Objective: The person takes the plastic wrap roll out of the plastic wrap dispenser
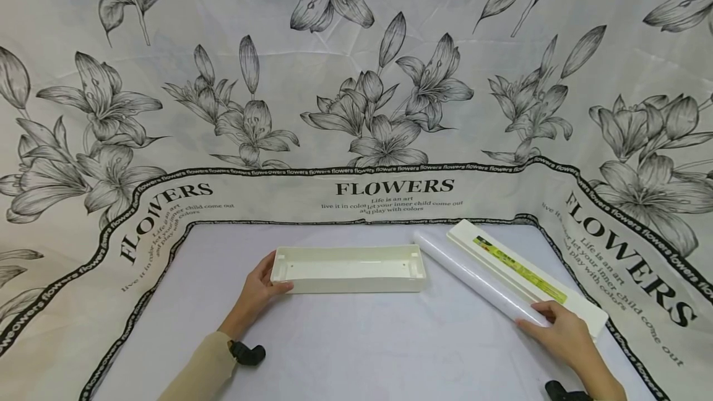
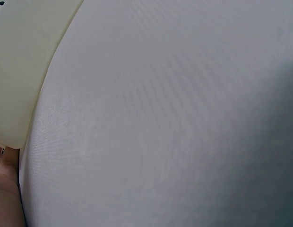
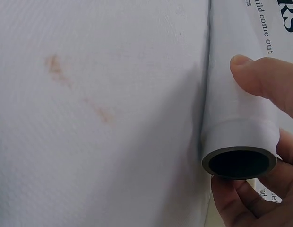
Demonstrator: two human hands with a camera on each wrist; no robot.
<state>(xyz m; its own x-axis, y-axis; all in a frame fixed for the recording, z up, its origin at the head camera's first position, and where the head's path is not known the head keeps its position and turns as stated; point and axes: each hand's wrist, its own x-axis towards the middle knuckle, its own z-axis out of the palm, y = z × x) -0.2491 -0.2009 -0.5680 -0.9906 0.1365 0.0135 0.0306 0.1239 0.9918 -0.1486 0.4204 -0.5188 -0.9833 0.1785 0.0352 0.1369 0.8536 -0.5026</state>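
Note:
An open, long cream box (image 1: 356, 285) lies crosswise on the white cloth. At its left end my left hand (image 1: 257, 293) grips it, thumb on the front corner. In the left wrist view, only part of the box wall (image 2: 23, 71) and a bit of the hand (image 2: 7, 189) show at the left edge. My right hand (image 1: 565, 333) holds the near end of a roll of clear plastic film (image 1: 473, 277), which slants away to the box's right. The right wrist view shows thumb and fingers around the roll (image 3: 241, 104) and its hollow core.
Beside the roll, on its right, lies a long white lid (image 1: 585, 317) with a yellow-green label (image 1: 520, 270). A patterned cloth with flower prints (image 1: 390, 197) borders the white cloth (image 1: 390, 351) at the back and sides. Faint brownish stains (image 3: 54, 64) mark the white cloth.

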